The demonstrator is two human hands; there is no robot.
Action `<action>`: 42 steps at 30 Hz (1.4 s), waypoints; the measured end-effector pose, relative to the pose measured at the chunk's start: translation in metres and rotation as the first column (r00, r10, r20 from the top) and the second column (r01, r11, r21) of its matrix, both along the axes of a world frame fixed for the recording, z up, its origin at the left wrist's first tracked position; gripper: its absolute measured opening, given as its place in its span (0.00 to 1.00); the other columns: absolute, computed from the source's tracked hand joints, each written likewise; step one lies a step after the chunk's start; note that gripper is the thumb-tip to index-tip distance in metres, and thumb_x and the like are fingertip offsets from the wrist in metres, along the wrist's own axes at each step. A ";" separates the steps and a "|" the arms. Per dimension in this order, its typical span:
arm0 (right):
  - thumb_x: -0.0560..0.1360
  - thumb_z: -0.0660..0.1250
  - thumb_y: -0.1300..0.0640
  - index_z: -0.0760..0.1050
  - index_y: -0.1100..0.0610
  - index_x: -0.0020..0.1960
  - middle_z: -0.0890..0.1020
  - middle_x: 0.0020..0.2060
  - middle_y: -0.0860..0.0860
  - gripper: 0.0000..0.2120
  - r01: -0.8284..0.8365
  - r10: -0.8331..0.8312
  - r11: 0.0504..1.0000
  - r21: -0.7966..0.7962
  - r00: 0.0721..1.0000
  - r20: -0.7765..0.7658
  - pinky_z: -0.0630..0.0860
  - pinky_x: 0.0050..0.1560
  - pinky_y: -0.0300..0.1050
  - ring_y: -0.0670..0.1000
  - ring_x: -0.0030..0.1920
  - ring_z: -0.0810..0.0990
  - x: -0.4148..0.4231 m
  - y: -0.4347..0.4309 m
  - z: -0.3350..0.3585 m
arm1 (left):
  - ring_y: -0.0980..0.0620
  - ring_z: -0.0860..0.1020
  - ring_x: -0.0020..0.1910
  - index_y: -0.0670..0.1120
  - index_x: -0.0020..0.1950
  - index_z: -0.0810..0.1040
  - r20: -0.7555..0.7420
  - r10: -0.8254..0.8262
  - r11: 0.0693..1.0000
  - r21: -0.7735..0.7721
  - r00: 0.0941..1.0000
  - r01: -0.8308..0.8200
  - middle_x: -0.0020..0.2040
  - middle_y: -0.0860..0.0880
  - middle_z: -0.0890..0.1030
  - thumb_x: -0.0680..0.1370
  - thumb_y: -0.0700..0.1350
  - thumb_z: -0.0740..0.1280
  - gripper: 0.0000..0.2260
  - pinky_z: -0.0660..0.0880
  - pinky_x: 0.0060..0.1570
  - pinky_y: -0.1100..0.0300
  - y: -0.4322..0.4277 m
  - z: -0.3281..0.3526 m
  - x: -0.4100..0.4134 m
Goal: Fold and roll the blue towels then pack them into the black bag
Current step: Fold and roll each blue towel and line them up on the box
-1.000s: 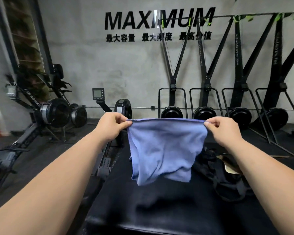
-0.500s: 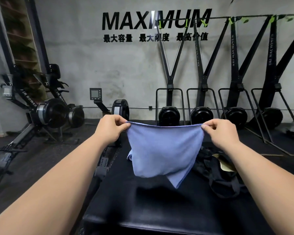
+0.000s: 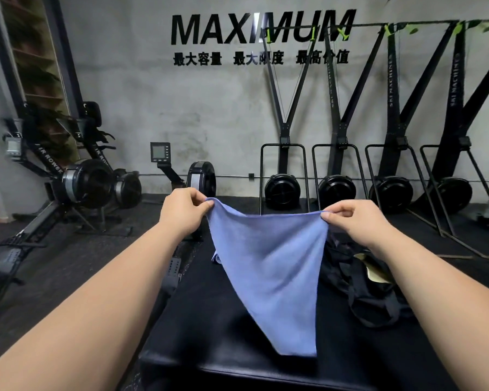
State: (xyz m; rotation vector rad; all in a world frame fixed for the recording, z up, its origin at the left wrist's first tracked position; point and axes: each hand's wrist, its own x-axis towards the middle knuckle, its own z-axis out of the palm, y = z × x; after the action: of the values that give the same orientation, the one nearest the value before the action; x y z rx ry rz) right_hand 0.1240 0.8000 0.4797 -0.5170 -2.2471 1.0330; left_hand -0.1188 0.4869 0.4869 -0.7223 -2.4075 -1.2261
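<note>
The towel (image 3: 268,272) is a uniform periwinkle blue with no print. The bag (image 3: 378,294) and its straps are solid black, with a tan patch (image 3: 374,268) showing on it. The counter (image 3: 209,320) is plain black with a slight sheen, and the floor (image 3: 68,263) is black with fine pale speckling. The wall (image 3: 181,103) is mottled grey concrete with black lettering (image 3: 223,28); the ski machines (image 3: 281,190) are black, the air rower (image 3: 91,183) is black with a silver band, and the leaves (image 3: 393,31) are green.

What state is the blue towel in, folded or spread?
Spread, unrolled: blue towel hangs open, top corners pinched by left hand and right hand.
</note>
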 end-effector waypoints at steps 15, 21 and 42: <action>0.77 0.72 0.62 0.85 0.57 0.41 0.73 0.34 0.52 0.07 -0.265 0.249 0.852 -0.451 0.964 -0.095 0.60 0.31 0.41 0.48 0.32 0.66 0.023 0.017 0.009 | 0.56 0.67 0.32 0.46 0.46 0.83 0.523 -0.556 0.831 0.335 0.646 0.444 0.34 0.55 0.77 0.78 0.47 0.75 0.05 0.61 0.29 0.66 -0.043 0.000 0.005; 0.79 0.65 0.59 0.79 0.59 0.49 0.70 0.28 0.47 0.06 -0.348 0.262 0.737 -0.579 0.937 -0.230 0.64 0.27 0.37 0.46 0.29 0.64 0.027 0.015 0.013 | 0.57 0.66 0.33 0.48 0.44 0.82 0.459 -0.746 0.666 0.522 0.483 0.533 0.36 0.53 0.72 0.79 0.49 0.71 0.07 0.61 0.32 0.64 -0.044 0.002 0.003; 0.79 0.64 0.60 0.79 0.59 0.49 0.87 0.33 0.51 0.06 0.369 -0.308 0.849 -0.378 0.927 0.213 0.82 0.35 0.48 0.54 0.31 0.87 -0.049 0.015 -0.201 | 0.45 0.82 0.31 0.41 0.43 0.80 0.662 -0.133 0.974 0.226 0.737 -0.028 0.36 0.45 0.87 0.81 0.40 0.70 0.07 0.83 0.47 0.47 0.056 -0.218 -0.023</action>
State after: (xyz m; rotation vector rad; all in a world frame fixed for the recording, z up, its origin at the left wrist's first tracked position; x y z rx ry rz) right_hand 0.0748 0.8146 0.2786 -1.1624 -1.9488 1.3150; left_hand -0.1417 0.5431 0.2689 -0.2896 -2.7194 -2.0295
